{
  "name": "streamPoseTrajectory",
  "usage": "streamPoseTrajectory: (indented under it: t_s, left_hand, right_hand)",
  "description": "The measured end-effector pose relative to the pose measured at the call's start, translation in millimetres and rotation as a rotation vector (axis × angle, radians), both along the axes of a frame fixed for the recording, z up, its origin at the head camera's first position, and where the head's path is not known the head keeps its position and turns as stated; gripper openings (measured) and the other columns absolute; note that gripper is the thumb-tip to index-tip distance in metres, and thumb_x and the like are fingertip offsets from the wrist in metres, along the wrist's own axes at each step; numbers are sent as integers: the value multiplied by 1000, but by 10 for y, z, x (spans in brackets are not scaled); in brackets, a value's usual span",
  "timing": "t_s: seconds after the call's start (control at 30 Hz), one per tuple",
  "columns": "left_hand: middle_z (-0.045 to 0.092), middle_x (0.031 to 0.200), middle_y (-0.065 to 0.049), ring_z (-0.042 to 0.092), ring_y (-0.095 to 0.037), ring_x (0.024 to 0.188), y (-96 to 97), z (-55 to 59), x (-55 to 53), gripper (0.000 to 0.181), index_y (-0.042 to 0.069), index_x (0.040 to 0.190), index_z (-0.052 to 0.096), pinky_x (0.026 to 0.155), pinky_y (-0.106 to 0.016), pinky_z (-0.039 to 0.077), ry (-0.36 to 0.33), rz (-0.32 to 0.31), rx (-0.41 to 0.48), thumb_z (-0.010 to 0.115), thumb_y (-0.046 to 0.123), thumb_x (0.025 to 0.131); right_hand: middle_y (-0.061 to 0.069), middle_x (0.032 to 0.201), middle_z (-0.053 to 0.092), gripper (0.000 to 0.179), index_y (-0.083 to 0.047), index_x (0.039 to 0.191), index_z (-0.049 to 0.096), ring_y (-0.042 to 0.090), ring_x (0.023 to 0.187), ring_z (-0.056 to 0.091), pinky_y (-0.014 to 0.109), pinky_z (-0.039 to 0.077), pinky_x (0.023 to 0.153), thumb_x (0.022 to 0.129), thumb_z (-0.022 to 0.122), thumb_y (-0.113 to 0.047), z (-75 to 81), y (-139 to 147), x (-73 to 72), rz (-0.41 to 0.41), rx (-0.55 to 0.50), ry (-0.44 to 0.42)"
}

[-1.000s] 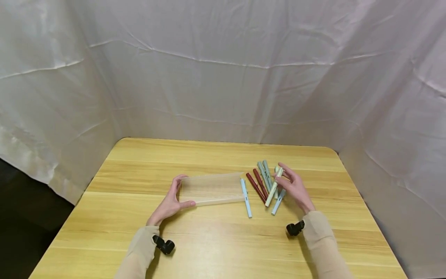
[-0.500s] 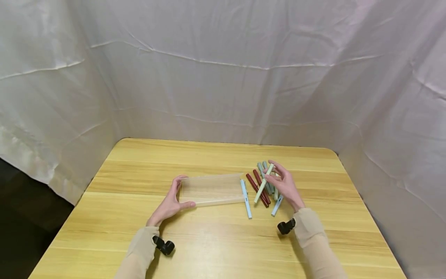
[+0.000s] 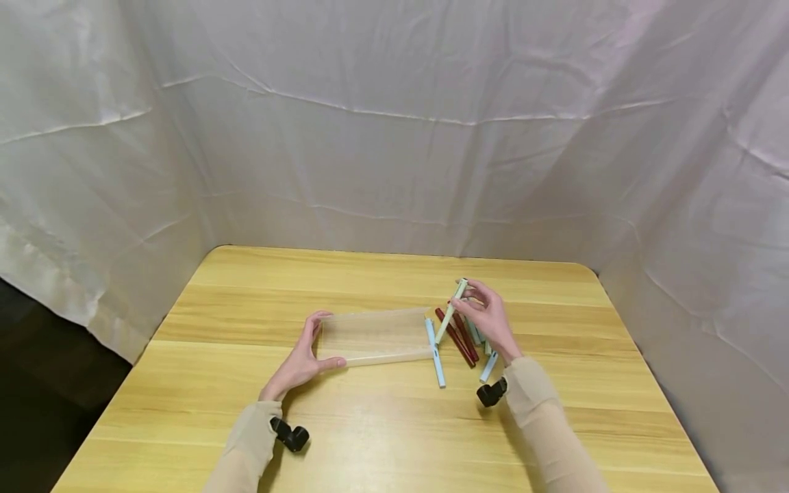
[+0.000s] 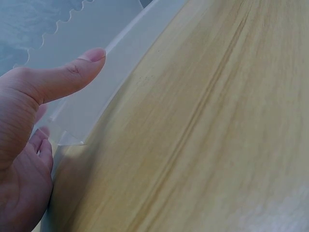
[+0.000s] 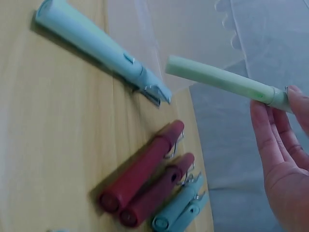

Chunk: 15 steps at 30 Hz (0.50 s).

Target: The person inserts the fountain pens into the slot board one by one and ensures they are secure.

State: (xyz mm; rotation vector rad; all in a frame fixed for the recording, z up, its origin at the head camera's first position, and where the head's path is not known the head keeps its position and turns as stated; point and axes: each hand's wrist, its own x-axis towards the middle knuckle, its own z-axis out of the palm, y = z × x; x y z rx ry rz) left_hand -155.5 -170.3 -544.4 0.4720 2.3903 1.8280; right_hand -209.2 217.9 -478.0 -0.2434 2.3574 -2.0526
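Observation:
My left hand (image 3: 303, 357) grips the left end of a clear plastic tray (image 3: 381, 335), thumb along its near wall and fingers round the far side. In the left wrist view, the tray (image 4: 87, 116) shows a wavy, notched edge. My right hand (image 3: 490, 320) pinches a pale green pen (image 5: 217, 81) near its clip end, tilted above the table. The pen's lower end overlaps a light blue pen (image 3: 437, 370) lying by the tray's right end. Two dark red pens (image 5: 140, 169) lie side by side below the right hand.
Two grey-green pens (image 5: 178, 208) lie beside the red ones, partly hidden by the right hand in the head view. Another light blue pen (image 3: 489, 368) and a second pale green pen (image 3: 487, 348) lie near the right wrist. Pale curtains (image 3: 394, 150) hang behind the wooden table (image 3: 382, 431).
My right hand has moved left with the pale green pen, from over the pen pile to above the tray's right end. The left hand and tray have stayed put.

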Motion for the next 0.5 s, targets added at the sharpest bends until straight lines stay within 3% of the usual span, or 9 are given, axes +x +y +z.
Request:
streamPoseTrajectory:
  t_s: [0.2,0.3,0.5]
  left_hand:
    - [17,165,-19,7,-46,156,1,9,5,98,12,152,25,128,-63,3,-8,8,-13,87,12,76]
    - [17,165,-19,7,-46,155,4,14,11,99,11,152,25,128,-63,4,-9,11,-20,87,13,76]
    - [19,163,-19,7,-46,156,10,29,11,98,9,151,25,129,-62,3,2,10,-4,87,10,76]
  right_hand:
    - [-1,103,67,57,-1,146,48,0,89,71,35,63,91,94,70,-10,18,-137,-19,28,42,-20]
    - [9,109,66,56,-2,146,48,-2,90,70,37,63,92,95,69,-10,9,-190,-19,29,55,-25]
    - [29,112,60,50,-3,145,51,5,89,74,53,61,91,96,65,-5,-7,-263,-21,78,5,24]
